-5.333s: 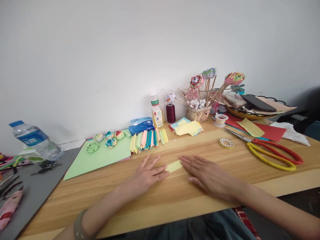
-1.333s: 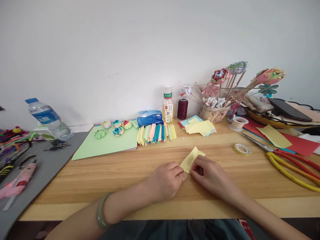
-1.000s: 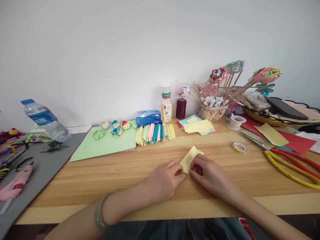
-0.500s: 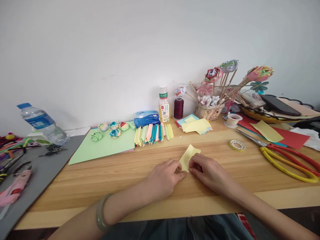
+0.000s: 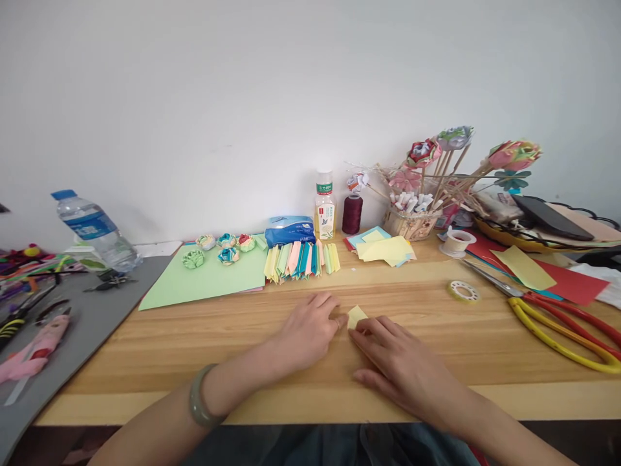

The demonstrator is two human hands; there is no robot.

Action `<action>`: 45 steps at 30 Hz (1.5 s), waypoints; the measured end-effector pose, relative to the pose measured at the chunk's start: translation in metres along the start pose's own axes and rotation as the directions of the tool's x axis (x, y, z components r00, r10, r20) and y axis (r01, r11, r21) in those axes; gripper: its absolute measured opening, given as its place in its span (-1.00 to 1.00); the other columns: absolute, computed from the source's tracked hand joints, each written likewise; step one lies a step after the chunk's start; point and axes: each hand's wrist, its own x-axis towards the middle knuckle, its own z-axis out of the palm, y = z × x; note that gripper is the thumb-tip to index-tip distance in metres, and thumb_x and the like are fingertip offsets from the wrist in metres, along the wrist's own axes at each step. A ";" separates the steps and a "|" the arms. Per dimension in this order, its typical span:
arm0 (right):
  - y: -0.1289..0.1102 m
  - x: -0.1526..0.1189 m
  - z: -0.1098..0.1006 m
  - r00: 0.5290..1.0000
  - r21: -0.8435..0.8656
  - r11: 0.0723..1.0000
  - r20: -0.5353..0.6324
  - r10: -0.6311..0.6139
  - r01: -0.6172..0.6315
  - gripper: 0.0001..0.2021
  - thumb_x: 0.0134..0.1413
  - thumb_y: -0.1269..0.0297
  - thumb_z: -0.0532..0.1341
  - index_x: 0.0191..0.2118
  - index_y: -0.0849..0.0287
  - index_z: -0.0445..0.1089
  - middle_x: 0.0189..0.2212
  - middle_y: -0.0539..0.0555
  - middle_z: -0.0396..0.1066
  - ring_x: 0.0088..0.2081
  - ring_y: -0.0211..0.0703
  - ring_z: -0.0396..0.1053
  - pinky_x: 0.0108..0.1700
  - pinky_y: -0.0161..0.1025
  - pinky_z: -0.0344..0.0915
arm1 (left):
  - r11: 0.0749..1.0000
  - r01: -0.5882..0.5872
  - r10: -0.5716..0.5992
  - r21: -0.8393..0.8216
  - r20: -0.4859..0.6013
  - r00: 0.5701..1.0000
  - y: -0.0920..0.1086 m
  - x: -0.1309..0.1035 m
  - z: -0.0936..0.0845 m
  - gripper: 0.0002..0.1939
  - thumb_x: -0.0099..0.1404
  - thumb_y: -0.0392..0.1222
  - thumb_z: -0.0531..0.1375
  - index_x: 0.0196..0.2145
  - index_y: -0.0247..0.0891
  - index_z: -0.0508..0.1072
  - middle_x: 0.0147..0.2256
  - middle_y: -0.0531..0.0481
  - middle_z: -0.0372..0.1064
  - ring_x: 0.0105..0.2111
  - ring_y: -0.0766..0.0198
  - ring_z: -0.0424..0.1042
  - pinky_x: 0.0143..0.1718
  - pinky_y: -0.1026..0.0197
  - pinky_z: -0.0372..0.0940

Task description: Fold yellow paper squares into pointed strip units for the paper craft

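A small piece of yellow paper [image 5: 356,316] lies on the wooden table between my hands, and only its upper part shows. At its left edge, my left hand [image 5: 313,331] rests with curled fingers, the tips closed on the paper's side. My right hand [image 5: 405,362] lies over the lower right of the paper. Its fingers stretch out and press down there, while the thumb stands apart on the wood. The covered part of the paper is hidden under the right fingers.
Folded paper strips [image 5: 301,260] and paper flowers [image 5: 228,255] on green paper [image 5: 208,285] lie behind my hands. Yellow sheets [image 5: 385,249] are at the back. Right of me are a tape roll [image 5: 463,291] and large scissors [image 5: 557,323]. A tilted water bottle [image 5: 94,226] stands at left.
The yellow paper now shows a much smaller area, its upper end lower than before. My right hand has gone from a pinch to outstretched fingers, lower over the paper. The view has shifted slightly.
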 end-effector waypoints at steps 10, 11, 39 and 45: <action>0.019 0.019 -0.012 0.969 0.209 0.949 -0.024 0.245 -0.235 -0.68 0.27 0.19 -0.05 -0.21 0.14 0.43 -0.24 0.12 0.43 -0.25 -0.11 0.38 -0.23 -0.21 0.27 | 0.989 -0.093 0.096 -0.115 0.021 0.995 -0.010 -0.001 -0.001 -0.76 0.32 -0.39 0.06 -0.09 -0.29 0.40 -0.16 -0.02 0.41 -0.14 0.23 0.28 -0.06 0.16 0.21; 0.025 0.022 -0.012 0.946 0.187 0.932 -0.043 0.322 -0.309 -0.70 0.24 0.21 -0.03 -0.23 0.15 0.44 -0.25 0.12 0.44 -0.27 -0.11 0.39 -0.25 -0.21 0.26 | 0.990 -0.103 0.106 -0.094 0.025 0.994 -0.010 -0.001 -0.002 -0.76 0.32 -0.41 0.06 -0.09 -0.29 0.40 -0.16 -0.01 0.42 -0.15 0.22 0.28 -0.06 0.15 0.20; 0.038 0.032 0.011 0.994 -0.209 0.978 -0.107 -0.027 0.004 -0.84 0.11 0.54 0.12 -0.24 0.25 0.41 -0.31 0.13 0.37 -0.26 -0.07 0.31 -0.28 -0.20 0.27 | 0.995 -0.104 0.104 -0.009 0.082 0.991 -0.020 -0.003 0.003 -0.68 0.43 -0.29 -0.09 0.05 -0.20 0.31 0.08 0.00 0.27 0.14 0.06 0.09 0.15 -0.13 -0.03; 0.038 0.030 0.011 0.984 -0.312 0.946 -0.119 -0.134 0.091 -0.86 0.08 0.56 0.13 -0.26 0.29 0.40 -0.34 0.14 0.36 -0.30 -0.07 0.31 -0.31 -0.20 0.30 | 0.992 -0.106 0.116 -0.074 0.136 0.984 -0.025 -0.006 0.008 -0.63 0.40 -0.34 -0.07 0.13 -0.19 0.22 0.10 0.04 0.27 0.24 0.08 -0.05 0.21 -0.21 -0.20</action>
